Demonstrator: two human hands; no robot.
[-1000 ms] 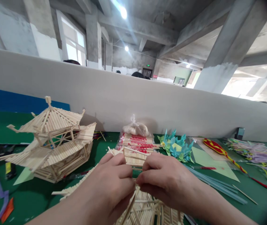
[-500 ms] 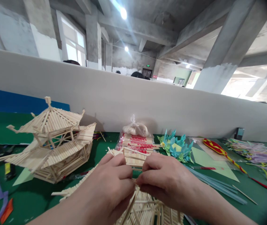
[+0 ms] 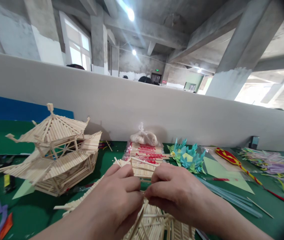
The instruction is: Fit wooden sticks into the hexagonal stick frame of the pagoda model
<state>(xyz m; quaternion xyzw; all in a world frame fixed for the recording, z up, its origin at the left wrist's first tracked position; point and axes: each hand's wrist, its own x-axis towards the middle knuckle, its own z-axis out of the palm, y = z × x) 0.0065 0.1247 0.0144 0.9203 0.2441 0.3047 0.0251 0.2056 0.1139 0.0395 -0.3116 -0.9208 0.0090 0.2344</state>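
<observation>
My left hand point(image 3: 122, 193) is closed, its thumb and fingers pressed together over a model made of thin wooden sticks point(image 3: 154, 220). Opposite it, my right hand point(image 3: 171, 190) is also closed in a pinch, and the fingertips of both hands meet above the model's middle. A slim wooden stick point(image 3: 144, 204) of the frame runs down from between the fingertips; its upper end is hidden. Both hands cover much of the model, whose slatted roof panels show behind, left of and below them. To the left stands a wooden stick pavilion point(image 3: 57, 150) with a tiered roof.
A plastic bag with sticks point(image 3: 145, 150) lies against the white partition point(image 3: 122, 106). To its right are a teal paper flower piece point(image 3: 188, 155), clear glue sticks point(image 3: 231, 196), a red and yellow ornament point(image 3: 228, 156) and pastel strips point(image 3: 271, 161). Pliers point(image 3: 4, 161) lie far left.
Both hands hold nearly the same pose at the same spot. The view has shifted very slightly; nothing else has visibly moved.
</observation>
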